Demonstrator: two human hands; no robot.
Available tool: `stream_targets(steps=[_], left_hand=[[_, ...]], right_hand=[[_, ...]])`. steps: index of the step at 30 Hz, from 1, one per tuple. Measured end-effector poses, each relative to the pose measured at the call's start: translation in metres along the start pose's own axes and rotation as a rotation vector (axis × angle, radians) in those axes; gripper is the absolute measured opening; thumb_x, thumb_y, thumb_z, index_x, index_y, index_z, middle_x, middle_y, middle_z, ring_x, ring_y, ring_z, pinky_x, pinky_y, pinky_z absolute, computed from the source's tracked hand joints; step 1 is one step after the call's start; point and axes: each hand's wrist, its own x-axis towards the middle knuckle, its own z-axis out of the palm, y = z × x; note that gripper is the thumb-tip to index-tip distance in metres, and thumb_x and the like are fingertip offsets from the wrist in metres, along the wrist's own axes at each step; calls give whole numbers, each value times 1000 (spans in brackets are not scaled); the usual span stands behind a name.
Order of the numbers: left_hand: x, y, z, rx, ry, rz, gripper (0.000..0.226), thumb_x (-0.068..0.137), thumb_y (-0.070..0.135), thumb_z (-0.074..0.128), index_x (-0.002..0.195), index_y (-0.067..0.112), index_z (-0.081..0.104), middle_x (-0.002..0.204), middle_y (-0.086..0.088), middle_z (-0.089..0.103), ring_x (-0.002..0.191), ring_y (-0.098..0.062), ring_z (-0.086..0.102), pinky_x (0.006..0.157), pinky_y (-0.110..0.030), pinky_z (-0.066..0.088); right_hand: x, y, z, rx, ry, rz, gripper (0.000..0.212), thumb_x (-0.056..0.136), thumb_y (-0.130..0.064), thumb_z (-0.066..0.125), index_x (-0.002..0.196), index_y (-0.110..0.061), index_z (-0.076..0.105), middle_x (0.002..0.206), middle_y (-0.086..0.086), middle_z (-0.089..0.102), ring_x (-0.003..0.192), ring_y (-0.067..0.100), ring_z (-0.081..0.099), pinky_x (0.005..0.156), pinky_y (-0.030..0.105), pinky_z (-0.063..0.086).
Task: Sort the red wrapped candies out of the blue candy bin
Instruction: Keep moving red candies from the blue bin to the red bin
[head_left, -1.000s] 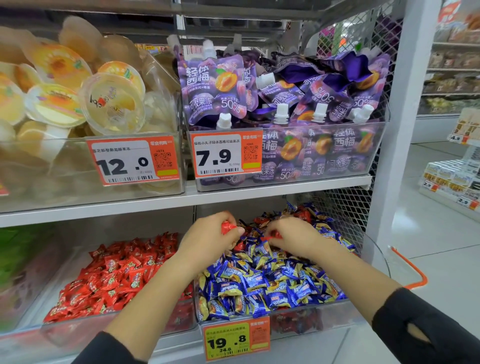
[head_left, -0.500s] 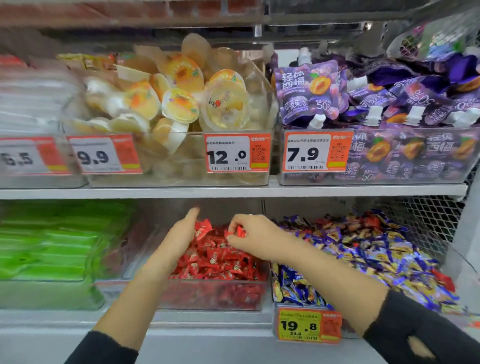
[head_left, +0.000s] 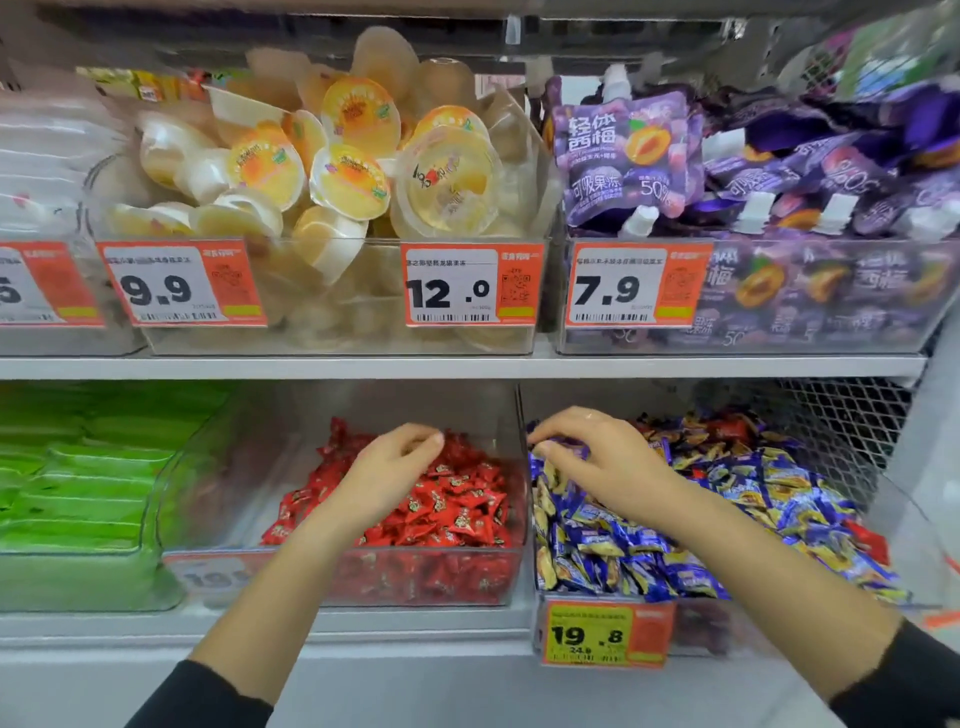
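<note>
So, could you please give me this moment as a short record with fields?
setting: shop shelf, clear bins
left hand: over the red candy bin, fingers loosely curled, nothing seen in it
right hand: over the left end of the blue candy bin, fingertips at the wrappers; grip unclear
strays: red candies at the back of the blue bin, another at its right

The price tag (head_left: 221, 574) on the red candy bin (head_left: 415, 577) is blurred — unreadable; the left hand (head_left: 387, 470) hides candies beneath.
</note>
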Motion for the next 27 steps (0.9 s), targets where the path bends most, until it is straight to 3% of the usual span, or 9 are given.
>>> stream_targets(steps=[3,7,9,12,17,19,22,25,27], left_hand=[[-5,28,31,92,-60,186,17,95,29,55,108,26,66,103,11,67,96,-2,60,77,-8,40],[-12,80,73,350,-45,494,24,96,33,50,113,26,64,110,12,62,109,-7,52,91,-22,36],[-10,100,95,431,-75,570,28,97,36,46,117,26,62,117,10,61,115,-11,49,97,-27,37],[-5,125,133,443,-273,655,32,98,39,41,123,27,57,125,6,58,119,-14,48,97,-32,42],[0,179,221,426,-561,934,37,96,34,51,130,19,55,130,-3,56,121,-22,49,98,-38,41],[1,193,254,480,-604,1017,40,92,36,56,128,19,57,128,-6,56,119,-25,49,100,-37,39],[8,195,290,585,-695,1023,46,81,53,57,116,24,64,112,-5,56,106,-25,51,93,-40,43],[17,187,303,672,-740,1052,60,75,70,52,116,28,64,118,1,55,111,-20,48,95,-39,39],[22,183,302,587,-745,1024,60,80,73,42,110,28,67,120,6,57,113,-16,48,99,-41,36]], right_hand=[[-36,26,-19,8,16,105,21,97,-31,51,109,-27,68,99,-20,61,92,-2,56,80,21,43],[-81,70,-49,-165,53,219,19,95,-30,55,106,-25,70,101,-10,68,94,8,61,84,32,48],[-104,89,-66,-227,139,284,17,94,-28,57,104,-24,71,104,-8,69,99,13,61,84,30,47],[-142,111,-86,-313,357,402,15,92,-19,61,102,-19,72,102,-2,70,99,21,62,82,30,44],[-195,136,-82,-143,833,663,18,88,-17,66,106,-18,66,97,-2,63,82,23,61,74,34,47],[-203,145,-75,13,813,776,21,88,-33,66,106,-21,64,93,-4,64,78,19,62,71,32,45],[-203,156,-62,231,698,808,37,86,-59,44,82,-30,67,77,-8,69,74,17,66,69,34,49],[-201,164,-51,230,649,795,66,80,-75,26,86,-27,71,77,-5,71,74,16,66,71,40,52],[-200,166,-46,182,596,771,68,80,-76,25,87,-25,70,76,-4,70,75,15,65,70,36,50]])
